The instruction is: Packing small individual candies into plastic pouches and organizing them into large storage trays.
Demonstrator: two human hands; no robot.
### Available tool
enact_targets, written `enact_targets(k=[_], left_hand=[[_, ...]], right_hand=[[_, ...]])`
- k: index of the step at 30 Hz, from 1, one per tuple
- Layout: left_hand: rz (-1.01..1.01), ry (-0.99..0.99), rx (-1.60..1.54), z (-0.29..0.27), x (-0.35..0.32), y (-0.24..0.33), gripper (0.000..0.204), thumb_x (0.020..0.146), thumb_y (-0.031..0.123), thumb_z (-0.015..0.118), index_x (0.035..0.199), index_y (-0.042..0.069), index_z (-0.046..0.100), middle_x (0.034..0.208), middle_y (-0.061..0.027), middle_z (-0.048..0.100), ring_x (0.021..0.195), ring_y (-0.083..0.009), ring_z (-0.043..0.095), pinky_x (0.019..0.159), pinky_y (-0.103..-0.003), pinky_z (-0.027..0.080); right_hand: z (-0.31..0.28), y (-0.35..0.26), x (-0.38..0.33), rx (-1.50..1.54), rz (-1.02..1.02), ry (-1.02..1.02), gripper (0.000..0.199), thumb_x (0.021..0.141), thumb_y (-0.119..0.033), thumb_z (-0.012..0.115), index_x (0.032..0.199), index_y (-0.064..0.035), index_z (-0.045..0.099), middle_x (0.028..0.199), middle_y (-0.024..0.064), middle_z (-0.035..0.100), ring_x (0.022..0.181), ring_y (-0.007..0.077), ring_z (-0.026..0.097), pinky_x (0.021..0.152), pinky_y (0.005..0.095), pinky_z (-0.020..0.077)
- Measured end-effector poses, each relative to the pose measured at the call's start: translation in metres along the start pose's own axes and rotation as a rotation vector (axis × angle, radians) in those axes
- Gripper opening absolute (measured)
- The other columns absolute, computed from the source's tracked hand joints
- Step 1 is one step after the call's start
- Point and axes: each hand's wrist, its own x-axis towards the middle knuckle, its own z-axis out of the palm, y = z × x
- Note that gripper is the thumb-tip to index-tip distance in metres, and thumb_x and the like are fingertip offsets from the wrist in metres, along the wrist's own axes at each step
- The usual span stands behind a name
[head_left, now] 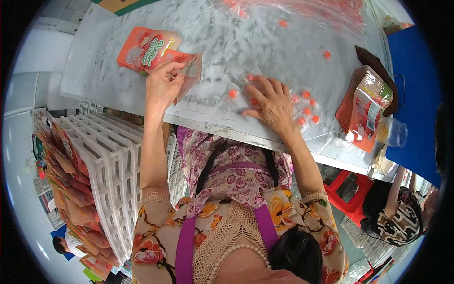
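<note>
My left hand [164,87] pinches the edge of a pink-red plastic pouch [192,73] near the table's front edge. Beside that pouch, on its far left, lies a stack of printed red pouches [149,48]. Palm down, my right hand [272,105] rests with fingers spread over small red candies in clear wrappers. One wrapped candy [232,93] sits left of its thumb, and another [250,76] shows at its fingertips. Several more wrapped candies [306,111] lie just right of the hand. What is under the palm is hidden.
On the table's right stand more red pouches [366,111] against a dark brown holder, near a clear plastic cup [396,132]. A large clear bag [326,12] of candies lies at the back. White crates [111,156] with filled pouches stand left, a red stool [347,196] right.
</note>
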Motion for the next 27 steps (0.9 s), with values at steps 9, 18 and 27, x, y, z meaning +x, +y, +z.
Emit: enact_targets(k=[9,18,27], left_hand=[[0.138,-0.005,-0.038,0.031,-0.001,0.012,0.032,0.076,0.008,0.064,0.107,0.006,0.071,0.081,-0.0097,0.063,0.069,-0.0172,0.063,0.064,-0.029,0.049],[0.174,-0.043,0.106,0.07,-0.014,0.066,0.029,0.074,0.005,0.06,0.1,0.004,0.071,0.081,-0.0172,0.062,0.076,-0.0304,0.063,0.07,-0.038,0.05],[0.052,-0.076,-0.052,0.078,-0.012,0.077,0.021,0.086,0.01,0.057,0.1,0.0,0.07,0.075,-0.0122,0.065,0.063,-0.0198,0.063,0.057,-0.034,0.048]], right_hand=[[0.015,0.023,0.007,0.153,0.108,0.353,0.021,0.077,-0.017,0.072,0.095,-0.0096,0.065,0.082,0.0019,0.063,0.071,0.021,0.059,0.061,0.0314,0.0502],[-0.046,-0.025,0.074,1.413,0.851,0.952,0.016,0.091,-0.021,0.065,0.092,-0.005,0.062,0.069,-0.0018,0.055,0.052,0.0066,0.048,0.042,0.0223,0.0376],[-0.002,-0.06,0.098,1.464,0.671,0.97,0.016,0.093,-0.022,0.062,0.091,-0.0061,0.059,0.078,-0.0008,0.056,0.063,0.0046,0.047,0.053,0.0222,0.0398]])
